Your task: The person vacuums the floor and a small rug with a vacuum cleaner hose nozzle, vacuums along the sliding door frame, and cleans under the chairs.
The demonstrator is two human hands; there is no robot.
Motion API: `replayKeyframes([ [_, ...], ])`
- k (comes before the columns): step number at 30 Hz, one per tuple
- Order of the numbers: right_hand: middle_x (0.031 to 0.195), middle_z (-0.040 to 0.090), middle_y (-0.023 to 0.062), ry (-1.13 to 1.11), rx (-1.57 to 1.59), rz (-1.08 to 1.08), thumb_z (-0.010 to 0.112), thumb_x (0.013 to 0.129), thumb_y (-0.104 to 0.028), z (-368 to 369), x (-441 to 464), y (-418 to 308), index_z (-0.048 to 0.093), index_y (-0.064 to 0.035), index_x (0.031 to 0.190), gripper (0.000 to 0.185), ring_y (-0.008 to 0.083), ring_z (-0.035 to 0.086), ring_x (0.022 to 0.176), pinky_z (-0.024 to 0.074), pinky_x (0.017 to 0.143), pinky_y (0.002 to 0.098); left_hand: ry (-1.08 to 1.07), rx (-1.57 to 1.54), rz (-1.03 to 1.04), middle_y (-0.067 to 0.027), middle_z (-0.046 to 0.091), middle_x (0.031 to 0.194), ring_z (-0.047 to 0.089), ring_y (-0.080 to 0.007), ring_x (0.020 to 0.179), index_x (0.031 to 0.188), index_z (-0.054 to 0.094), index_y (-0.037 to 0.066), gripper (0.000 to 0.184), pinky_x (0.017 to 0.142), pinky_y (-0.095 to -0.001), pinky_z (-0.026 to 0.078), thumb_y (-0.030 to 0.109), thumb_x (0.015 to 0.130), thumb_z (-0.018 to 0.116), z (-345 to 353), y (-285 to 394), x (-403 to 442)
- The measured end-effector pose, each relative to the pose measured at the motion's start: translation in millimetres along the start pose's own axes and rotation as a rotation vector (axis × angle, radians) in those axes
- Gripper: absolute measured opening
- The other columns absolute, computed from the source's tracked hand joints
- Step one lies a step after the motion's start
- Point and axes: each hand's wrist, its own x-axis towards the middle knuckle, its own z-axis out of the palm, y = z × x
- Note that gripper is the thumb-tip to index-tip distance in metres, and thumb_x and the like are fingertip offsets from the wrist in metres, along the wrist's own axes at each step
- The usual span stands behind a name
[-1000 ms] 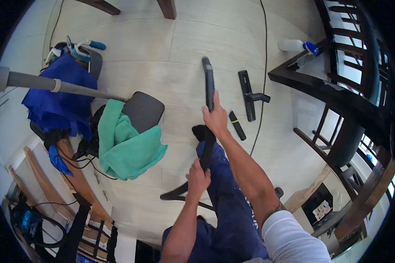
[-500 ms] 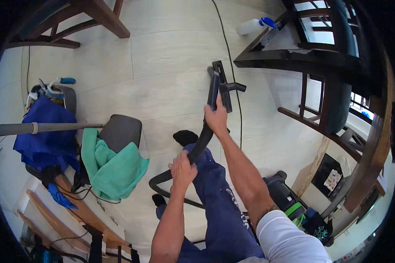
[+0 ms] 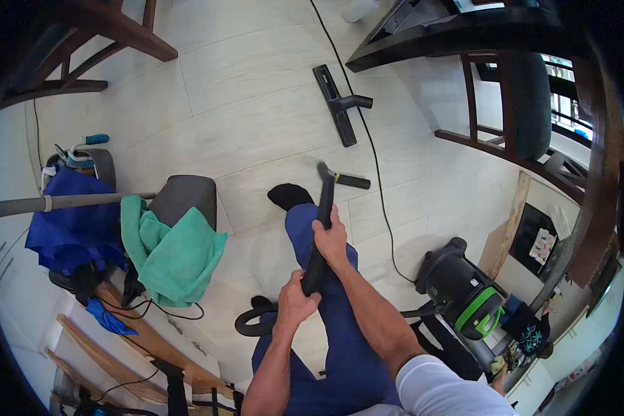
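Note:
My right hand (image 3: 331,239) is wrapped round the upper part of a black vacuum hose (image 3: 315,272) with a rigid end. Lower down, my left hand (image 3: 297,304) grips the same hose. The hose end points up over the floor, beside a small black brush nozzle (image 3: 354,182) with a yellow band. Farther off, a wide black floor head (image 3: 335,104) lies near the cable. At the lower right stands a black and green vacuum cleaner (image 3: 457,286).
At the left, a green towel (image 3: 177,256) lies on a grey seat (image 3: 184,197), beside a blue cloth (image 3: 73,220) and a grey pole (image 3: 76,202). A black cable (image 3: 374,149) crosses the floor. Dark wooden furniture (image 3: 457,35) stands upper right, a chair (image 3: 104,28) upper left.
The view has shifted, bringing the vacuum cleaner fully into sight. Both hands still hold the hose; its end has moved from beside the floor head down to the small nozzle.

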Motion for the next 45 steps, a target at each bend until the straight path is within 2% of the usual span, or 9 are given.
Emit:
replayKeyframes([
  [14,0.087,0.07,0.024,-0.017,0.153,-0.133,0.071,0.085,-0.034,-4,102,-47,0.038,-0.0004,0.151,0.081,0.0396,0.068,0.079,0.0539,0.074,0.0431,0.518,0.009,0.42,-0.0351,0.058,0.119,0.061,-0.049,0.107,0.147,0.03,0.0,0.086,0.088,-0.0523,0.051,0.022,0.078,0.076,-16,113,133],
  [19,0.095,0.07,0.0187,-0.326,0.492,0.145,0.074,0.086,-0.038,-27,151,12,0.044,-0.003,0.148,0.077,0.0315,0.069,0.087,0.0552,0.079,0.0421,0.442,0.374,0.237,-0.0248,0.065,0.089,0.066,-0.0464,0.089,0.15,0.034,0.009,0.078,0.078,-0.0535,0.052,0.034,0.086,0.071,-50,97,144],
  [21,0.111,0.067,0.0167,-0.011,-0.548,-0.196,0.072,0.088,-0.031,-25,182,52,0.044,-0.0037,0.146,0.069,0.0301,0.068,0.098,0.0533,0.085,0.0472,0.426,0.428,0.186,-0.0245,0.065,0.089,0.066,-0.0461,0.086,0.15,0.035,0.01,0.075,0.076,-0.0536,0.052,0.035,0.088,0.069,-59,96,145],
  [25,0.121,0.062,0.0174,0.095,-1.06,-0.409,0.072,0.086,-0.027,-13,216,95,0.043,-0.0043,0.139,0.065,0.0325,0.066,0.106,0.0512,0.089,0.0528,0.426,0.459,0.122,-0.0255,0.066,0.093,0.067,-0.0453,0.081,0.148,0.037,0.01,0.069,0.072,-0.0544,0.052,0.035,0.091,0.067,-52,86,151],
  [27,0.122,0.06,0.0197,-0.143,-1.061,-0.264,0.073,0.081,-0.029,-9,237,121,0.041,-0.0041,0.134,0.066,0.0345,0.065,0.108,0.0505,0.089,0.0544,0.407,0.434,0.097,-0.0257,0.066,0.094,0.067,-0.0452,0.082,0.147,0.038,0.009,0.068,0.073,-0.0544,0.052,0.035,0.091,0.067,-43,85,155],
  [31,0.103,0.062,0.0191,0.003,-0.529,-0.281,0.07,0.078,-0.025,-22,227,103,0.046,-0.0003,0.123,0.057,0.0404,0.065,0.097,0.0543,0.078,0.0514,0.411,0.402,0.113,-0.0236,0.064,0.095,0.068,-0.0448,0.078,0.146,0.038,0.008,0.069,0.07,-0.0534,0.054,0.041,0.092,0.065,-33,73,170],
  [33,0.103,0.061,0.0228,0.199,-0.364,-0.641,0.075,0.073,-0.02,-34,255,50,0.05,0.0016,0.118,0.055,0.0432,0.063,0.098,0.0541,0.079,0.0484,0.385,0.389,0.081,-0.0239,0.064,0.096,0.068,-0.0455,0.079,0.137,0.043,0.005,0.062,0.071,-0.0539,0.054,0.04,0.091,0.066,-34,83,174],
  [37,0.119,0.056,0.0191,0.377,-0.648,-0.969,0.075,0.076,-0.014,-45,350,-47,0.051,-0.0004,0.115,0.048,0.0401,0.051,0.119,0.0478,0.09,0.0547,0.431,0.358,0.114,-0.025,0.065,0.101,0.067,-0.046,0.083,0.13,0.045,0.003,0.057,0.075,-0.0544,0.053,0.037,0.09,0.068,-41,102,172],
  [45,0.111,0.063,0.0141,0.102,-1.069,-0.599,0.081,0.067,-0.012,-65,395,-57,0.052,-0.01,0.12,0.061,0.0353,0.058,0.109,0.0452,0.094,0.0581,0.61,0.188,0.042,-0.0256,0.065,0.098,0.066,-0.0457,0.084,0.126,0.05,-0.004,0.058,0.07,-0.0518,0.053,0.03,0.086,0.075,-48,49,70],
])
